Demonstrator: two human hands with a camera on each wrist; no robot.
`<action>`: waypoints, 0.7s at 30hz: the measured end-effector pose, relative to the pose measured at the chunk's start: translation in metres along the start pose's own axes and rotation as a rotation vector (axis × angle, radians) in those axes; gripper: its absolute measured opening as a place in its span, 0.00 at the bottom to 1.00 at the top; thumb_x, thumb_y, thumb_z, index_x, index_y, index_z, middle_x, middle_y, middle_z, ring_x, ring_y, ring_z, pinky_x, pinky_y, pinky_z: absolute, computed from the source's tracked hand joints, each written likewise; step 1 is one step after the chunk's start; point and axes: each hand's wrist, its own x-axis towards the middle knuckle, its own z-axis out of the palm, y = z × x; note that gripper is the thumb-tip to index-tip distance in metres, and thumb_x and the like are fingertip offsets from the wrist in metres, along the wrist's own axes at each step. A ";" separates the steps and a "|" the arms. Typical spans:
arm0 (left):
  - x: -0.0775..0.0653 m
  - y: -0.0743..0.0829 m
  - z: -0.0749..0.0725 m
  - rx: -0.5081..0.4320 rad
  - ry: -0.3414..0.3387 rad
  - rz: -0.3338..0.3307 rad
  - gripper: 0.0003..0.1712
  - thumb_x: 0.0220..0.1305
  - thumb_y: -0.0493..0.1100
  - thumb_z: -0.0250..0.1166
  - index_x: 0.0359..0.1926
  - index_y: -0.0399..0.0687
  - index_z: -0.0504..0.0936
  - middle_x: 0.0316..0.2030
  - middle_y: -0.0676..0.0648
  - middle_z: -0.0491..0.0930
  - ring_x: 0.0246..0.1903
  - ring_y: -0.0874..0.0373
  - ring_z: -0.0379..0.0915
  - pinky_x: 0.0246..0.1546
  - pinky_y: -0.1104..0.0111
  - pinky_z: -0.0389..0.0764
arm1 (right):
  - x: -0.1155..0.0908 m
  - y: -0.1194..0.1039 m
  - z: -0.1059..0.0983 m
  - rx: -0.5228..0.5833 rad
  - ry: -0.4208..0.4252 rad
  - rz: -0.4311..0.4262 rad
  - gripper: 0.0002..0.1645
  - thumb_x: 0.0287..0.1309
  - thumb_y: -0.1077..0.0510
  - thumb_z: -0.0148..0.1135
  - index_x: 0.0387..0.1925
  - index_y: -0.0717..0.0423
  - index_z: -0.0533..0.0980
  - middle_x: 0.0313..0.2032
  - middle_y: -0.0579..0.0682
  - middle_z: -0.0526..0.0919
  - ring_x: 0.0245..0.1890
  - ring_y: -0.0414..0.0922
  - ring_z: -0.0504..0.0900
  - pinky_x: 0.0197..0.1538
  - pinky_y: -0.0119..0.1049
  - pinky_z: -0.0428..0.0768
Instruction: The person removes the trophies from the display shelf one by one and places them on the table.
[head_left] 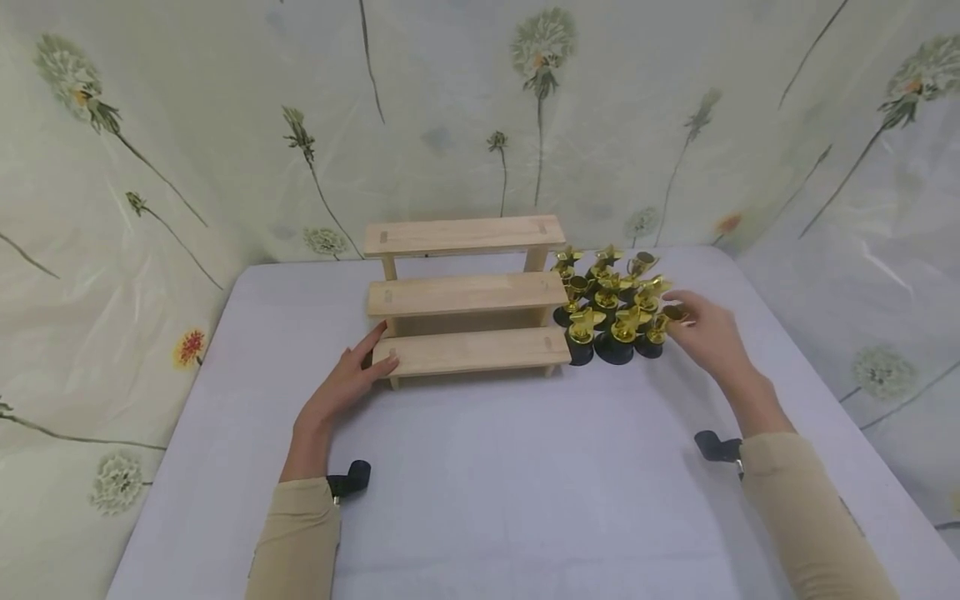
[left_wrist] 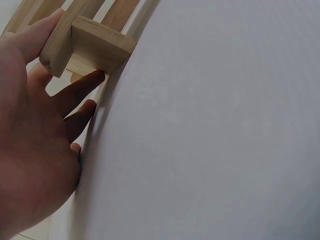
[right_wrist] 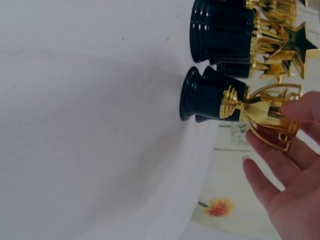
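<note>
A pale three-tiered wooden display stand [head_left: 472, 354] stands at the middle of the table. My left hand [head_left: 348, 375] grips the left end of its lowest step, thumb on the top face. In the left wrist view, the fingers reach around the end of the wooden stand [left_wrist: 100, 42]. To the right of the stand, my right hand [head_left: 708, 333] pinches a small gold trophy cup [right_wrist: 262, 110] with looped handles and a black base. The cup is upright at the front right corner of a cluster of similar trophies [head_left: 626, 325].
Some trophies in the cluster carry gold stars [right_wrist: 297, 45], others cups. They stand close against the stand's right end, the rear ones partly hidden. A white cloth covers the table [head_left: 510, 483]. Behind hangs a dandelion-patterned curtain [head_left: 450, 100]. Each wrist wears a black camera mount [head_left: 720, 447].
</note>
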 end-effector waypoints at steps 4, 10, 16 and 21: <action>0.000 0.001 0.000 0.008 0.001 -0.004 0.37 0.55 0.72 0.53 0.63 0.93 0.45 0.72 0.59 0.45 0.72 0.41 0.21 0.66 0.37 0.35 | -0.003 0.002 0.001 -0.014 0.005 -0.022 0.27 0.55 0.62 0.52 0.58 0.55 0.69 0.54 0.61 0.75 0.54 0.61 0.71 0.54 0.62 0.70; -0.001 0.007 0.002 0.022 0.027 0.023 0.41 0.56 0.70 0.55 0.66 0.87 0.42 0.72 0.57 0.45 0.73 0.48 0.31 0.70 0.44 0.40 | -0.009 0.002 0.002 -0.009 0.031 -0.018 0.32 0.53 0.64 0.52 0.63 0.51 0.66 0.63 0.60 0.68 0.64 0.62 0.62 0.62 0.62 0.61; -0.004 0.007 0.003 0.055 0.100 0.061 0.47 0.57 0.68 0.56 0.69 0.79 0.38 0.70 0.52 0.55 0.72 0.52 0.41 0.68 0.45 0.49 | -0.012 0.001 0.008 -0.009 0.051 -0.004 0.35 0.52 0.64 0.52 0.65 0.47 0.65 0.65 0.57 0.65 0.66 0.61 0.61 0.64 0.61 0.61; -0.005 0.010 0.003 0.076 0.123 0.077 0.46 0.59 0.67 0.56 0.70 0.75 0.39 0.71 0.52 0.54 0.73 0.52 0.40 0.69 0.46 0.49 | -0.011 0.003 0.009 -0.013 0.055 -0.004 0.34 0.54 0.63 0.52 0.65 0.47 0.65 0.65 0.57 0.66 0.65 0.61 0.61 0.64 0.60 0.60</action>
